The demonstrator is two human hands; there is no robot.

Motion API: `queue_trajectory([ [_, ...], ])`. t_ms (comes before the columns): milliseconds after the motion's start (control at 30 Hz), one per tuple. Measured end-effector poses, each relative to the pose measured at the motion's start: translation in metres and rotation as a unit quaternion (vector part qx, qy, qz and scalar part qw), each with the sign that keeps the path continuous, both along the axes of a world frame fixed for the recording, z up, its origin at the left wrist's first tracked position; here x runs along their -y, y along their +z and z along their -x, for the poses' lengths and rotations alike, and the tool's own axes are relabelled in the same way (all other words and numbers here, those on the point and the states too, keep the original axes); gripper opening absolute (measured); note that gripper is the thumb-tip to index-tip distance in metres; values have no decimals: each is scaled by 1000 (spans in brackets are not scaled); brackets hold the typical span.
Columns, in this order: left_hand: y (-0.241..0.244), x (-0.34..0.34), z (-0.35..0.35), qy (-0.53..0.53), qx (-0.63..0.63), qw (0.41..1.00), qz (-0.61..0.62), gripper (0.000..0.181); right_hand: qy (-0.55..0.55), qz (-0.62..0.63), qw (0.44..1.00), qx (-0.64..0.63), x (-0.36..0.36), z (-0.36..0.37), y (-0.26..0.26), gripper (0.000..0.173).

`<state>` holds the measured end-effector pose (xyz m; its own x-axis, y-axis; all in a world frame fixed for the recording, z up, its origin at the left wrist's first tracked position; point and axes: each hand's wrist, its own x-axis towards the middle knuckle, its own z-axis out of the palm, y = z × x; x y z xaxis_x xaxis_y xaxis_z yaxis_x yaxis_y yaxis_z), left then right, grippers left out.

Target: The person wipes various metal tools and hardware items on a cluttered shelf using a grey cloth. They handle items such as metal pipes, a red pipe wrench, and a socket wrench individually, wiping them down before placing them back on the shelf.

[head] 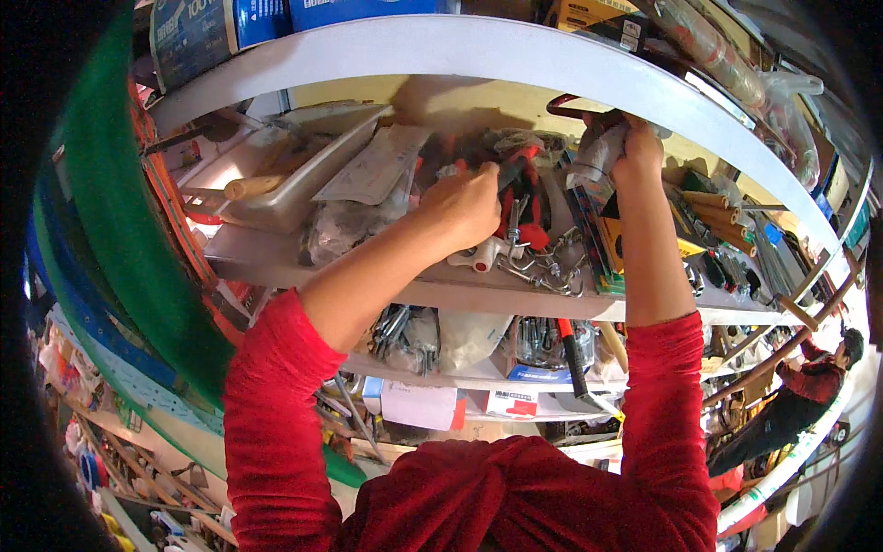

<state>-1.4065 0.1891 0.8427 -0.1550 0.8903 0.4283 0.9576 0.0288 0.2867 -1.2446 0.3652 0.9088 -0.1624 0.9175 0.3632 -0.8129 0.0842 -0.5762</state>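
My left hand [469,207] is closed round a black and red tool handle [514,171], just above the shelf's stock; the rest of that tool cannot be told from the red and black items behind it. Below it lie several metal hook bolts [552,269] and a white plastic fitting [476,257]. Raised close under the upper shelf edge, my right hand [640,152] grips a plastic-wrapped item [594,153]. A dark red curved bar [567,105] shows beside that item; whether the two are joined is unclear.
The white upper shelf edge [441,45] crosses above both hands. A plastic bin [296,196] holding wooden-handled items stands left, beside green sheeting [103,172]. Wooden handles [717,214] lie right. On a lower shelf rests a red and black handle [571,355]. Another person [814,386] is far right.
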Motion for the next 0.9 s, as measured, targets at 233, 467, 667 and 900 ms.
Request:
queue_trajectory([
  [233, 11, -15, -14, 18, 4, 1000, -22, 38, 19, 8, 1000, -11, -9, 10, 6, 25],
  [467, 14, -23, -13, 23, -41, 997, -58, 27, 19, -87, 996, 6, -8, 4, 6, 32],
  [667, -8, -56, -21, 49, -125, 990, -48, 33, 74, -85, 993, -25, -24, 22, 2, 33],
  [900, 25, -27, 37, -29, 188, 965, -181, 25, 102, -130, 986, -18, -10, 7, 13, 40],
])
